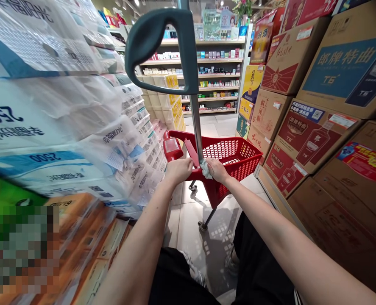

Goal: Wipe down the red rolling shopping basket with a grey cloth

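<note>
In front of me stands a red plastic shopping cart (243, 163) with a perforated basket and small caster wheels. A metal pole (196, 127) rises from its near end to a dark grey-green loop handle (190, 51). My right hand (218, 170) presses a crumpled pale cloth (206, 169) against the foot of the pole, fingers closed on it. Just left of the pole, my left hand (183, 169) is closed on the cart's near rim; its fingertips are partly hidden. A red molded part (172, 149) of the cart sticks out beyond the left hand.
Tall stacks of plastic-wrapped tissue packs (111, 140) line the left side, with orange packs (76, 228) below. Cardboard liquor cartons (321, 140) are piled along the right. Shelves of small goods (219, 63) stand at the back. Pale floor tiles (188, 216) run beneath the cart.
</note>
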`<control>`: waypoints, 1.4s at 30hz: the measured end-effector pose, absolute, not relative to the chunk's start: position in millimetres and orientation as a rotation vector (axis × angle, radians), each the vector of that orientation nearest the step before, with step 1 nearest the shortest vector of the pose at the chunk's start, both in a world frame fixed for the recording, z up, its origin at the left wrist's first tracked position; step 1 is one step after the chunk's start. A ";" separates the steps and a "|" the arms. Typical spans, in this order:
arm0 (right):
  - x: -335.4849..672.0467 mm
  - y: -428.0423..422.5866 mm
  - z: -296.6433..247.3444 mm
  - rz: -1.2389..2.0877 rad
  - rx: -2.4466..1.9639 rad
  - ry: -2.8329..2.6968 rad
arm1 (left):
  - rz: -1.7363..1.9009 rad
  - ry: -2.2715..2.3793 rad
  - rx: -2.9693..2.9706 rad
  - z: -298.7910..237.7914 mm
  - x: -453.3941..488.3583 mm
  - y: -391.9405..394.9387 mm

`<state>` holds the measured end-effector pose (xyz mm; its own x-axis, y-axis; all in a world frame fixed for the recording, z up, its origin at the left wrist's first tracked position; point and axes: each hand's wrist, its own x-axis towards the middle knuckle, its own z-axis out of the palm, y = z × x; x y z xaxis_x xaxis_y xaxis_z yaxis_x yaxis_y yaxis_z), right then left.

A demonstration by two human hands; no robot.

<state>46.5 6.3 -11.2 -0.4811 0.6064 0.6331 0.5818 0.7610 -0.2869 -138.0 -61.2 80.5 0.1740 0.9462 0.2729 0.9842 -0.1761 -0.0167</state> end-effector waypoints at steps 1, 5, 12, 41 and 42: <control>46.6 4.0 -10.5 0.049 -0.878 -2.206 | -0.297 -1.892 -2.250 79.8 -138.1 -61.6; 41.6 -14.3 -8.4 0.046 -0.883 -2.156 | -0.405 -1.954 -2.151 74.9 -133.6 -70.4; 17.9 -43.5 17.1 -0.063 -0.942 -1.891 | -0.577 -2.043 -1.960 75.8 -122.5 -85.1; 41.8 -20.8 4.2 0.283 -0.746 -2.035 | -0.910 -1.925 -2.166 71.6 -144.2 -81.6; 42.6 -18.7 2.7 0.285 -0.761 -2.028 | -0.906 -1.934 -2.162 70.1 -145.2 -80.6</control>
